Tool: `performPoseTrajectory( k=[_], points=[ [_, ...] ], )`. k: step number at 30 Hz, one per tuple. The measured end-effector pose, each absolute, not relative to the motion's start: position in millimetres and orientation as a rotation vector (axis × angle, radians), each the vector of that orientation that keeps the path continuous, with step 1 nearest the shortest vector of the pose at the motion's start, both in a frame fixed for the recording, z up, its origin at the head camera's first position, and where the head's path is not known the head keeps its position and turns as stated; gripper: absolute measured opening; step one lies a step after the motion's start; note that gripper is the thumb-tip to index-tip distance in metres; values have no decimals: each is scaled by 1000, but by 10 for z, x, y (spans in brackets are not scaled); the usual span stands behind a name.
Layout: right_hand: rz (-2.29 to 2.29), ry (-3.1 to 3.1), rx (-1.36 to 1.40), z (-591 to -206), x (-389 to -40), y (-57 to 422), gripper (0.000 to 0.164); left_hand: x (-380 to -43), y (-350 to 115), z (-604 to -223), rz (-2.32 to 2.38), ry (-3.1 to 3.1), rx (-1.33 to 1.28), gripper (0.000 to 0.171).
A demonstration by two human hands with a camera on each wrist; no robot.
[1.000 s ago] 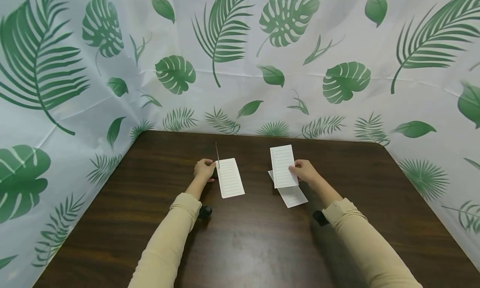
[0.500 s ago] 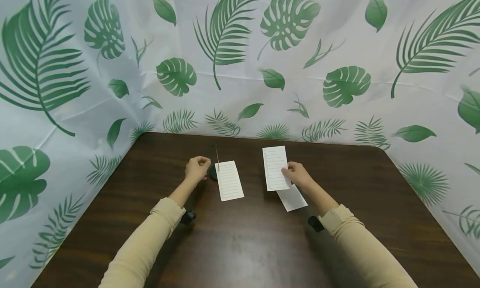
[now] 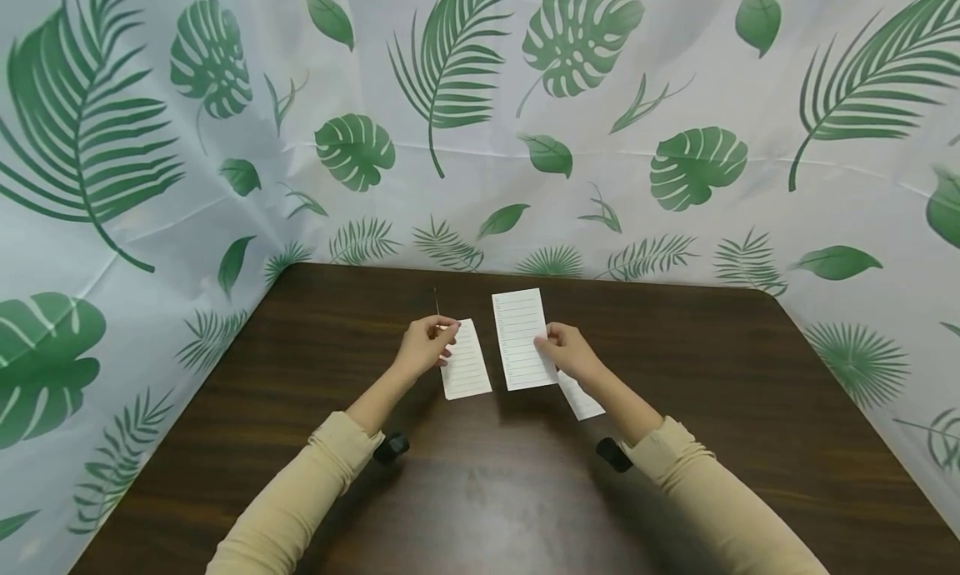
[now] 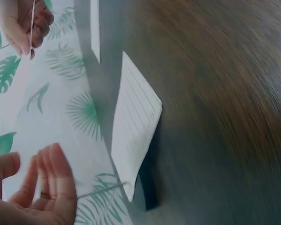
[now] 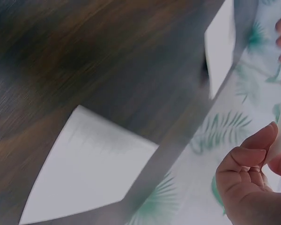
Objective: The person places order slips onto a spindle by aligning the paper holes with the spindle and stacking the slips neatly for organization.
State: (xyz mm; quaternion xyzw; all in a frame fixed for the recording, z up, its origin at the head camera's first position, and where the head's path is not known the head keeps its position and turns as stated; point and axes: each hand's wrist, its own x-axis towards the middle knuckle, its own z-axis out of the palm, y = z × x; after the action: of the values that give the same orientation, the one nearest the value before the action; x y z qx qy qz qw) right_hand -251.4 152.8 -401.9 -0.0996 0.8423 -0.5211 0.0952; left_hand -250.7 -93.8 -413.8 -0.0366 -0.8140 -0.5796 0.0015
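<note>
My right hand pinches a white lined paper slip by its right edge, thumb in front, and holds it up above the table. My left hand, with nothing in it, hovers beside a bill spike; its thumb and fingertips stand apart in the left wrist view. The thin metal rod of the spike passes through the corner of several stacked lined slips. Under them the dark base shows in part. In the head view, the left hand covers the upper left of this stack.
Another slip lies on the dark wooden table, partly behind the right hand and forearm. A white curtain with green leaf prints hangs along the table's back and sides. A black wrist device sits under the left cuff.
The right hand has lifted its slip off the one beneath and carried it leftward. The left hand first drew back left from the spike, then returned right, over the stack's corner.
</note>
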Motion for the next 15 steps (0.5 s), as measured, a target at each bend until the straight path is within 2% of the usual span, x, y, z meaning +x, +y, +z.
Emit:
performPoseTrajectory(
  k=[6, 15],
  points=[
    [-1552, 2457, -297, -3984, -2466, 1325, 27, -2507, -821, -4128, -1920, -2491, -241, 31],
    [-1595, 2398, -319, -3992, -2486, 1239, 26, -2548, -684, -4089, -1958, -2480, -181, 28]
  ],
)
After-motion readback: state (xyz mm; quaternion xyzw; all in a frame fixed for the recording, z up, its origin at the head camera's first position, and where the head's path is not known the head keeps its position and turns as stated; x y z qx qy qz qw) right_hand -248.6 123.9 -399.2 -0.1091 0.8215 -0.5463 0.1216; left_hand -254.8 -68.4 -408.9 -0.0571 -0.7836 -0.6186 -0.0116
